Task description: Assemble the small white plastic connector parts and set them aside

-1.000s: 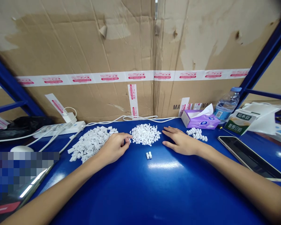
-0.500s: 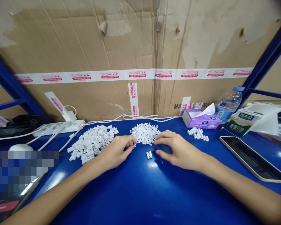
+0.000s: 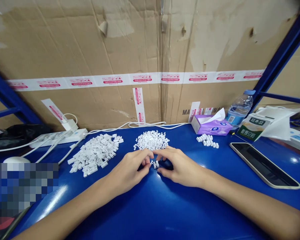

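My left hand [image 3: 130,170] and my right hand [image 3: 181,166] meet at the middle of the blue table [image 3: 150,206]. Their curled fingertips close from both sides on a pair of small white plastic pieces [image 3: 155,164] that rest on or just above the table. Just behind the hands lies a heap of tiny white pieces [image 3: 151,140]. A wider heap of larger white pieces [image 3: 95,153] spreads out to the left. A small cluster of white pieces [image 3: 207,140] sits to the right.
A purple tissue pack [image 3: 211,126], a water bottle [image 3: 240,108] and a green-and-white carton [image 3: 252,130] stand at the back right. A phone [image 3: 265,165] lies flat on the right. A power strip [image 3: 57,136] with cables and a white mouse [image 3: 16,160] are on the left. Cardboard walls off the back.
Both hands drew back from the middle heap and came together on the pair of white pieces. The right hand moved left and curled its fingers.
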`<move>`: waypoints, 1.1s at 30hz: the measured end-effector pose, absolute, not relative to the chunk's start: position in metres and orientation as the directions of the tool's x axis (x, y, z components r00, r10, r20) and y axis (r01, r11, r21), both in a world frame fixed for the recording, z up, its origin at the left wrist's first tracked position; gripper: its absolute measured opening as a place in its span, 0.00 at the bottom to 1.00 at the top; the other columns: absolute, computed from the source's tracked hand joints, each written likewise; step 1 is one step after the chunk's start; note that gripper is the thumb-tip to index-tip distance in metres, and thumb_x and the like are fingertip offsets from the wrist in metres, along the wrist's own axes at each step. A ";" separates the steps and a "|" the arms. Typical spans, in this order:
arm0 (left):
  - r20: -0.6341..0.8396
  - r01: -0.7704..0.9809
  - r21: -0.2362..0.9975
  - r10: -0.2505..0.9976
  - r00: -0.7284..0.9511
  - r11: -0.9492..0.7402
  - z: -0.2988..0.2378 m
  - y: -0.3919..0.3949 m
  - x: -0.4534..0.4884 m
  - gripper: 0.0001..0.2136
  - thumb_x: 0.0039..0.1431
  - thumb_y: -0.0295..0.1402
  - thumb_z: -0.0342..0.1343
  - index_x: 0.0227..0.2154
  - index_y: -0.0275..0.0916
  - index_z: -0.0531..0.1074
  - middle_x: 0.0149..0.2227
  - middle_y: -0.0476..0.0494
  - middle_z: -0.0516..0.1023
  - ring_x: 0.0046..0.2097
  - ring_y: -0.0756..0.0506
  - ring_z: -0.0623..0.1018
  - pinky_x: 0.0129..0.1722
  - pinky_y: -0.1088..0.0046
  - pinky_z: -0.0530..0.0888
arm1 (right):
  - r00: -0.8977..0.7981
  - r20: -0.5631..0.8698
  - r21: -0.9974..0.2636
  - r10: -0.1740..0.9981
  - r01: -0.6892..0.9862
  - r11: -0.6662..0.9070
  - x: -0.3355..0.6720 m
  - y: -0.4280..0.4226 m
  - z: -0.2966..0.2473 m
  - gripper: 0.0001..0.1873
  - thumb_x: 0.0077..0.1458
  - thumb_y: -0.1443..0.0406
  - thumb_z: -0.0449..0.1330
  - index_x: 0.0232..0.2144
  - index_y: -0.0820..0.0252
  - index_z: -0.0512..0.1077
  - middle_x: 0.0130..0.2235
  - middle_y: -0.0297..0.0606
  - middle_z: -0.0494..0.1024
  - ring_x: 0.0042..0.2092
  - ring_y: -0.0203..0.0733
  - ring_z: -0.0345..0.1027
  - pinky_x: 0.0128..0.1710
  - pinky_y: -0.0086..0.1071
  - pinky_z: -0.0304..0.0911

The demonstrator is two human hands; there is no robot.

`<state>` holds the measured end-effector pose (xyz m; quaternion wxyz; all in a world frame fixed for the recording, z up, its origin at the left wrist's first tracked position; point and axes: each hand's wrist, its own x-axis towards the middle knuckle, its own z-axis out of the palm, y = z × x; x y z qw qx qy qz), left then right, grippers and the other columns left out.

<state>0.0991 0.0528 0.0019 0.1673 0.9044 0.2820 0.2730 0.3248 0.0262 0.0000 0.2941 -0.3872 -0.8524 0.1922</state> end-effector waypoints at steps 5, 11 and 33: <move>0.439 0.402 0.461 0.597 0.671 -0.791 0.002 0.051 0.101 0.06 0.62 0.23 0.52 0.39 0.40 0.68 0.31 0.52 0.73 0.33 0.50 0.75 0.35 0.73 0.72 | -0.483 0.389 -0.535 0.784 0.574 0.619 0.321 0.026 0.000 0.16 0.57 0.66 0.66 0.49 0.56 0.75 0.42 0.37 0.80 0.44 0.44 0.67 0.46 0.39 0.62; 0.508 0.363 0.479 0.590 0.628 -0.799 0.003 0.047 0.104 0.05 0.62 0.23 0.55 0.35 0.39 0.69 0.31 0.52 0.73 0.33 0.51 0.74 0.35 0.74 0.72 | -0.445 0.466 -0.556 0.765 0.526 0.644 0.318 0.028 -0.002 0.07 0.57 0.68 0.67 0.40 0.59 0.80 0.35 0.37 0.80 0.39 0.42 0.68 0.43 0.38 0.62; 0.369 0.205 0.825 0.778 0.509 -0.526 -0.003 0.049 0.108 0.06 0.57 0.29 0.64 0.31 0.39 0.71 0.32 0.47 0.79 0.34 0.48 0.78 0.37 0.69 0.77 | -0.375 0.557 -0.613 0.741 0.418 0.671 0.318 0.030 -0.009 0.08 0.56 0.69 0.69 0.40 0.53 0.82 0.34 0.35 0.82 0.38 0.42 0.71 0.42 0.38 0.64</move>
